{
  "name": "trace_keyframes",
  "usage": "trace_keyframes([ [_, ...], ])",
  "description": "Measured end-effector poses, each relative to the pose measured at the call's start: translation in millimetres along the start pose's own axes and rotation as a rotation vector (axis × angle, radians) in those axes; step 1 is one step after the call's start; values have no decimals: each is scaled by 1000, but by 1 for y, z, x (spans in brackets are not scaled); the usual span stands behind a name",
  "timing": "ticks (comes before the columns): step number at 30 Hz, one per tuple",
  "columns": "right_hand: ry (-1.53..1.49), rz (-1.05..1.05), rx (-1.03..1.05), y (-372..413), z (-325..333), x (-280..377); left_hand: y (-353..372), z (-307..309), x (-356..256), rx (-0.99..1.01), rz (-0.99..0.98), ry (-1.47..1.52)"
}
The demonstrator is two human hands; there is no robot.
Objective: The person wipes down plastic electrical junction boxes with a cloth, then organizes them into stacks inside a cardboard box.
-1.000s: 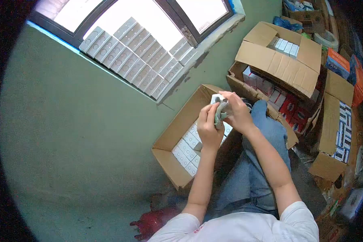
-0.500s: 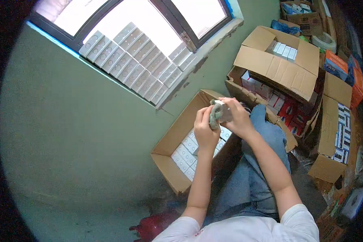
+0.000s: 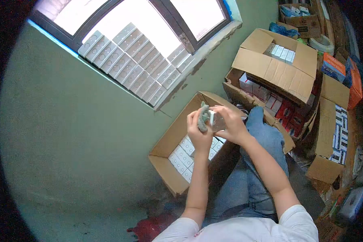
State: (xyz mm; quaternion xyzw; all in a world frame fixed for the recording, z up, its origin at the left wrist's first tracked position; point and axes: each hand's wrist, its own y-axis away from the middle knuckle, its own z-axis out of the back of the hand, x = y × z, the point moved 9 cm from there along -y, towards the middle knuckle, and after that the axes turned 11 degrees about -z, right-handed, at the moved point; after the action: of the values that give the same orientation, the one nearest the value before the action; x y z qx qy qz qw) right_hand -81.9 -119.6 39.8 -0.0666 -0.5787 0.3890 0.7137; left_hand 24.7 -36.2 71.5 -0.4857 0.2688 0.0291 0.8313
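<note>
My left hand [image 3: 198,130] grips a crumpled grey cloth [image 3: 203,117] and presses it against a small white plastic box [image 3: 216,120]. My right hand [image 3: 229,123] holds that white box from the right side. Both hands hover above an open cardboard carton [image 3: 168,138] that holds rows of the same white boxes [image 3: 184,152]. The box in my hands is mostly hidden by my fingers and the cloth.
Many white boxes [image 3: 132,63] are stacked on the window sill against the green wall. More open cartons [image 3: 275,66] with white and red packs stand at the right. My jeans-clad leg [image 3: 258,161] lies beside the carton. A dark red object [image 3: 151,228] sits near the floor.
Both hands have shifted slightly left and down with the box. The cloth has moved from the box's front to its left side, now bunched higher in my left hand.
</note>
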Motion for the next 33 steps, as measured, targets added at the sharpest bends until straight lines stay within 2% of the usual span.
trace_keyframes([
  [2,-84,-75,55,-1,-5,-2,0,3,0,-7,17,29],
  [6,-77,-137,-67,-8,13,-12,13,4,9,-10,50,130],
  [10,-52,-163,-8,-2,0,-14,9,2,14,-35,82,200],
  [12,-84,-258,25,-2,-1,-21,5,2,16,-58,115,261],
  [14,-197,-316,15,-6,5,-24,3,1,7,-22,61,211],
  [15,-170,-294,-55,-9,12,-25,2,0,3,-4,34,187],
  [17,-151,-249,-70,-9,16,-23,1,0,0,-4,-2,156],
  [20,2,-182,-16,-2,-1,-22,-1,-2,5,-11,45,177],
  [23,-7,-177,75,1,-4,-7,-1,-8,24,0,201,241],
  [27,-61,-240,-29,-9,13,-23,2,-6,17,92,152,208],
  [31,0,-113,12,-4,5,-8,0,-5,22,59,174,215],
  [33,-2,-94,106,3,-10,-1,-3,-7,28,51,210,223],
])
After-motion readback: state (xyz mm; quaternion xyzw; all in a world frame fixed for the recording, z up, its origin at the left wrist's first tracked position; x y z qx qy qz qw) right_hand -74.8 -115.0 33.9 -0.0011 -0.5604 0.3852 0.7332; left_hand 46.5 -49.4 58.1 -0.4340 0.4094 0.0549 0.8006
